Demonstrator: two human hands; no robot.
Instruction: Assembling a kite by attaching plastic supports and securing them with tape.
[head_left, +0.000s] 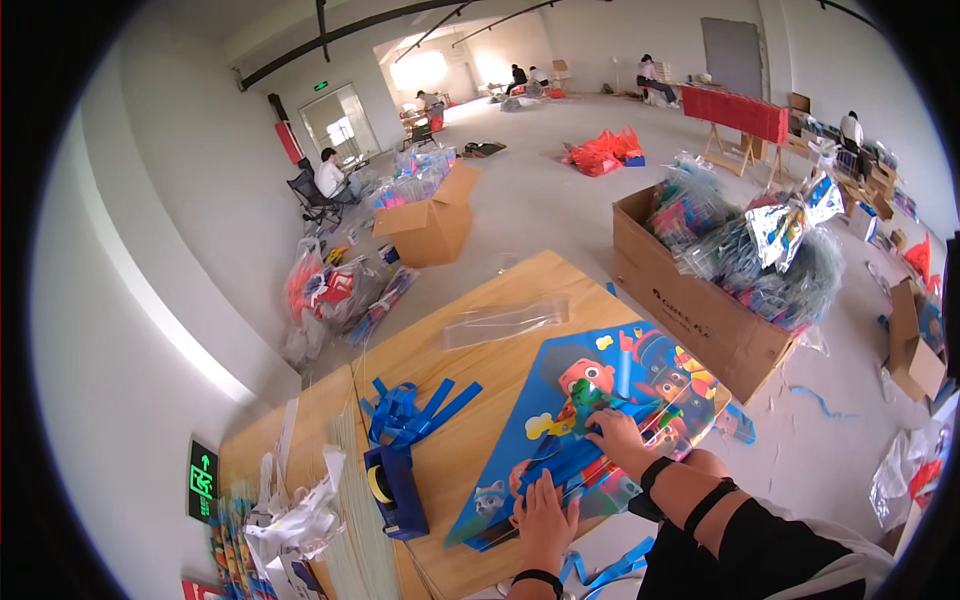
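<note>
A blue kite [500, 455] printed with cartoon figures lies on the wooden table in front of me, its pointed end toward the lower left. Flat on its near part rests my left hand [547, 522], fingers spread. Farther right, my right hand [614, 438] bends its fingers onto a bunched blue fold of the kite; its fingertips are partly hidden. Left of the kite stands a dark blue tape dispenser [396, 495] with a yellow-cored roll. Beyond it lies a heap of blue ribbon strips [400, 415]. A clear plastic sleeve [505, 323] lies near the far table edge.
Thin pale rods [350, 500] and crumpled white plastic [300, 520] cover the table's left side. A large cardboard box [690, 300] of bagged goods stands beyond the right edge. Another carton [430, 230] and stuffed bags [335, 290] sit ahead left. Several people work farther off.
</note>
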